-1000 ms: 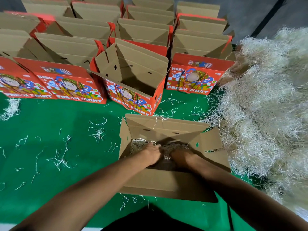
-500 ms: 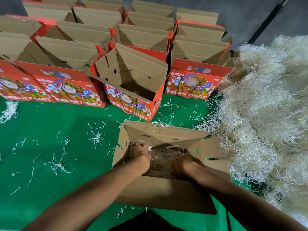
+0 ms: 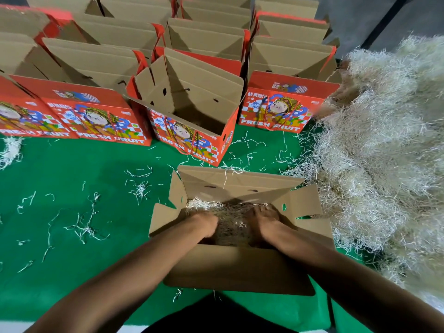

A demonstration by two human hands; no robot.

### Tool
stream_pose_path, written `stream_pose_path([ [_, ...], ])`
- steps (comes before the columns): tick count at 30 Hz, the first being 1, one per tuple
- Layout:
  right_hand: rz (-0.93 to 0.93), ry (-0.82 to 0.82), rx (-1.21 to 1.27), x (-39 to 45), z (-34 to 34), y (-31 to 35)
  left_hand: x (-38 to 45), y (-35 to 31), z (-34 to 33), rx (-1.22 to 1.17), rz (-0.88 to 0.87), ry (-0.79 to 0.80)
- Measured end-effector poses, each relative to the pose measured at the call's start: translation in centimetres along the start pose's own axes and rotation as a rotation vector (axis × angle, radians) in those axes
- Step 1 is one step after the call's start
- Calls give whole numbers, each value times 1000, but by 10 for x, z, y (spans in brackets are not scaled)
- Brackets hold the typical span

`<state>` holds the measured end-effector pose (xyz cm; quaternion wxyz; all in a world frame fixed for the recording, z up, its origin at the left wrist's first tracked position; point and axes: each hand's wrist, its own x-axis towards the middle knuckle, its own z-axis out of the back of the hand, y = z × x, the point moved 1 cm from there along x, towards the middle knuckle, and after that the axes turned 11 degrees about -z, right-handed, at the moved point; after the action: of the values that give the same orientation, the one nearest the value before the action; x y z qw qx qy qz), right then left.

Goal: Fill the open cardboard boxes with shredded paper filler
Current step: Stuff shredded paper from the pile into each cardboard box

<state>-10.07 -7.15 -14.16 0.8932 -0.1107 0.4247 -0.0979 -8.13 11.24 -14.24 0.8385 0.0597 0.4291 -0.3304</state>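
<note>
An open cardboard box (image 3: 237, 270) stands on the green table right in front of me, flaps spread outward. Pale shredded paper (image 3: 234, 222) lies in its bottom. Both my hands are down inside the box on the filler: my left hand (image 3: 204, 223) at the left side, my right hand (image 3: 264, 217) at the right side, fingers spread and pressing into the shreds. The fingertips are partly buried in the paper. A big heap of shredded paper (image 3: 384, 164) lies to the right of the box.
Rows of open red "FRESH FRUIT" boxes (image 3: 189, 111) fill the back of the table; the nearest one stands turned at an angle just beyond my box. Loose shreds (image 3: 84, 224) are scattered over the green cloth (image 3: 72, 179) on the left.
My hands have moved apart inside the box, from close together in the middle to the left and right sides, spreading the filler. The view has dipped slightly.
</note>
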Motion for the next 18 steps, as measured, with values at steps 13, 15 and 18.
stream_pose_path([
  [13,143,-184,92,-9,6,9,-4,-12,39,27,137,-156],
  [15,149,-17,111,-2,-9,9,-1,-7,38,-20,222,-138],
  [18,107,203,9,5,-18,11,2,0,23,-9,221,-78],
])
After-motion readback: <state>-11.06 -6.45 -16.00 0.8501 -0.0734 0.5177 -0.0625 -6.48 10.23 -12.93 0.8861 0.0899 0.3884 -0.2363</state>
